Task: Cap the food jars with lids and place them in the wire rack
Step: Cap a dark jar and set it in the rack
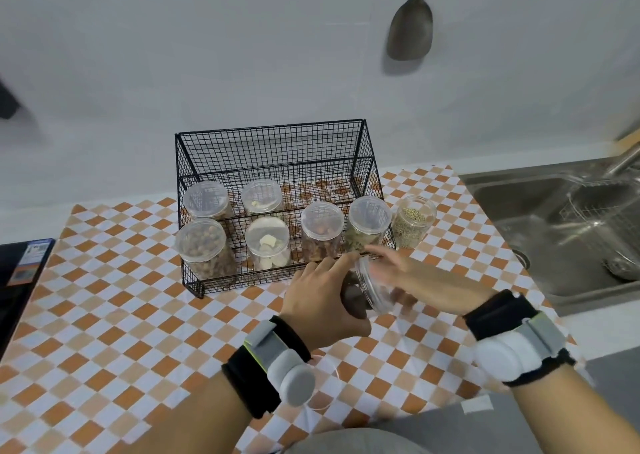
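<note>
A black wire rack (273, 135) stands against the wall and holds several capped clear jars, among them a nut jar (204, 247) at the front left. In front of the rack, my left hand (322, 301) grips a tilted jar with dark contents (355, 297). My right hand (415, 280) holds a clear lid (372, 289) against that jar's mouth. An uncapped jar of small green seeds (414, 223) stands on the cloth right of the rack. Another clear lid (325, 398) lies on the cloth near my left wrist, partly hidden.
An orange and white checkered cloth (114, 308) covers the counter. A steel sink (568, 232) lies to the right. A spatula (410, 27) hangs on the wall above. A dark appliance (20, 280) sits at the left edge.
</note>
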Demonstrator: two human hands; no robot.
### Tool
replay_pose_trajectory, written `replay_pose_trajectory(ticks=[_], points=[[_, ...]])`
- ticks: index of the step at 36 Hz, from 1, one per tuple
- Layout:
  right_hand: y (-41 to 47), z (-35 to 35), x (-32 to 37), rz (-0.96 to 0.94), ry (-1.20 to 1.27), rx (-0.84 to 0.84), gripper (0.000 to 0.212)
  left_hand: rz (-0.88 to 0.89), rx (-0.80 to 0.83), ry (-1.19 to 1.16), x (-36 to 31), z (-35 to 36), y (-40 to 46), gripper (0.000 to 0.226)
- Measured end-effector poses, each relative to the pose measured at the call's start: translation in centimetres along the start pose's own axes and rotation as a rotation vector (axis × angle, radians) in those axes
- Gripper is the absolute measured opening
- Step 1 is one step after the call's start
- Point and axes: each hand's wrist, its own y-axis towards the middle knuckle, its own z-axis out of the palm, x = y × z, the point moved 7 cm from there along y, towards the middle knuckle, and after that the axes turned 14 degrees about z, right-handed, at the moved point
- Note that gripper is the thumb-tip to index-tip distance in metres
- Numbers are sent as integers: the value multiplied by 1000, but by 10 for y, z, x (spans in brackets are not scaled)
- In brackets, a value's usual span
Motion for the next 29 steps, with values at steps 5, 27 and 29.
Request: replay_pose_trajectory(ticks=[5, 27, 29], points=[[-2, -8, 3, -146, -13, -83, 59, 5, 9, -12, 2, 0, 2, 92], [-5, -4, -2, -284, 25, -50, 78, 24, 2, -82, 1, -3, 7, 94], [-8, -7, 1, -311, 0, -75, 68, 29, 12, -79, 1, -3, 8, 96]])
